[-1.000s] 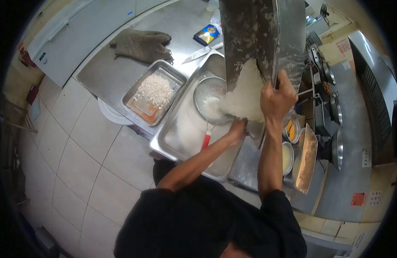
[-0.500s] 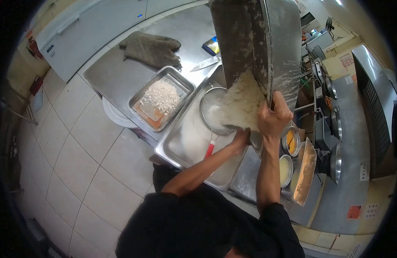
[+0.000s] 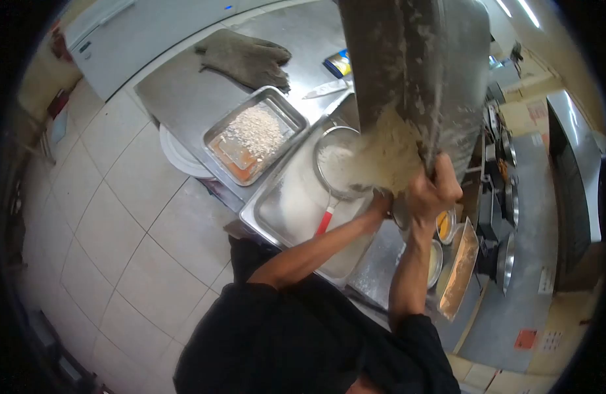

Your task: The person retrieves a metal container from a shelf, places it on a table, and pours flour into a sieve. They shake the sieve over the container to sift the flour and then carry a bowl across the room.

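My right hand (image 3: 435,190) is closed on the edge of a large metal tray (image 3: 381,59), tilted steeply. Pale flour (image 3: 388,148) slides off the tray's low end into a round sieve (image 3: 317,157). The sieve has a red handle (image 3: 325,221) and lies in a wide steel pan (image 3: 252,213) with white flour in its bottom. Below the tray's low end is my left hand (image 3: 380,205), beside the sieve; its fingers are mostly hidden, so its grip does not show.
Left of the pan sits a smaller steel tray (image 3: 211,141) of pale crumbs. Behind it lie a dark oven mitt (image 3: 244,59), a knife (image 3: 327,88) and a yellow-blue packet (image 3: 339,64). At right are bowls (image 3: 435,262) and a long loaf-shaped tin (image 3: 458,272).
The view has shifted slightly. The tray stays tilted in my right hand, and flour still lies across its low end and the sieve. My left hand remains under the low end.
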Demonstrator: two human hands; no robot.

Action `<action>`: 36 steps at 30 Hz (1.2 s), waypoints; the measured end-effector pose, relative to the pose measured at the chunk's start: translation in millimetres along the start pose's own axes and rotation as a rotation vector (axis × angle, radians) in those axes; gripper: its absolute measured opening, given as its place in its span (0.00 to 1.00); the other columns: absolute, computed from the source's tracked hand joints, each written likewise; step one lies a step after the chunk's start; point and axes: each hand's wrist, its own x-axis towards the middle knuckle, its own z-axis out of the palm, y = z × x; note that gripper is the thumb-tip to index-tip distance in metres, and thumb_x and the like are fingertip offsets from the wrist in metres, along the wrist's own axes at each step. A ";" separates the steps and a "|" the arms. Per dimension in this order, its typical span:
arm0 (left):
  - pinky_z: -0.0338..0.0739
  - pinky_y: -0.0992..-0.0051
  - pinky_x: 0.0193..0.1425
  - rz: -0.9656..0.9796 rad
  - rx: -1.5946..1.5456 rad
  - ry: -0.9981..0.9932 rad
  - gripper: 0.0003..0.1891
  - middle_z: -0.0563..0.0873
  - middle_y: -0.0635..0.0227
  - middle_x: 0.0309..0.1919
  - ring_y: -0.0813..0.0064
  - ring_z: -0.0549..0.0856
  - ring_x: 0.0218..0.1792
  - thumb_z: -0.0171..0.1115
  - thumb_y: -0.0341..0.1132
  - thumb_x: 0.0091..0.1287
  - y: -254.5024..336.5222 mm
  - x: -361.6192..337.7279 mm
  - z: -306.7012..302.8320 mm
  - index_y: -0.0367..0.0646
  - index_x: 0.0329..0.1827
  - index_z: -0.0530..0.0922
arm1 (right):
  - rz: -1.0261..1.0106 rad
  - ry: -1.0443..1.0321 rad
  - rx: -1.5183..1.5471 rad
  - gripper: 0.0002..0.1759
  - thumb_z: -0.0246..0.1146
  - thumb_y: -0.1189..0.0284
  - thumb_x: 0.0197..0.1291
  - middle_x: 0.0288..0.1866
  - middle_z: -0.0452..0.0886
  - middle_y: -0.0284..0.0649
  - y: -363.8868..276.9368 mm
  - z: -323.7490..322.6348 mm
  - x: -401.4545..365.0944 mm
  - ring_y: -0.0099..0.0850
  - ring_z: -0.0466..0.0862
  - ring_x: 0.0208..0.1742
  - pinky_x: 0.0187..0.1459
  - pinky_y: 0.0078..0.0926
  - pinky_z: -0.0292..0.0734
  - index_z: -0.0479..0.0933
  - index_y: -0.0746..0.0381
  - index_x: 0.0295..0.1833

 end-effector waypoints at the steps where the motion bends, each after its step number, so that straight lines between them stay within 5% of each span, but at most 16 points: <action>1: 0.79 0.63 0.42 0.006 0.025 -0.008 0.30 0.63 0.63 0.59 0.66 0.74 0.50 0.45 0.39 0.67 9.6 -2.7 -1.0 0.56 0.68 0.41 | 0.012 0.003 0.024 0.09 0.56 0.84 0.42 0.16 0.59 0.42 -3.9 -1.2 -0.2 0.32 0.59 0.15 0.19 0.23 0.59 0.62 0.65 0.21; 13: 0.79 0.65 0.37 0.109 0.021 -0.045 0.28 0.64 0.63 0.58 0.68 0.75 0.49 0.42 0.38 0.68 10.2 -23.0 14.2 0.54 0.68 0.42 | -0.121 -0.050 0.051 0.08 0.55 0.85 0.39 0.16 0.60 0.44 -2.3 -12.2 -10.4 0.36 0.60 0.15 0.18 0.26 0.60 0.62 0.66 0.21; 36: 0.80 0.65 0.43 0.135 0.025 -0.045 0.28 0.65 0.61 0.59 0.67 0.76 0.51 0.41 0.40 0.70 26.2 -20.6 37.9 0.53 0.68 0.39 | -0.199 -0.104 0.050 0.07 0.56 0.87 0.37 0.19 0.69 0.43 -5.3 -26.8 -12.7 0.37 0.71 0.16 0.20 0.25 0.66 0.69 0.66 0.22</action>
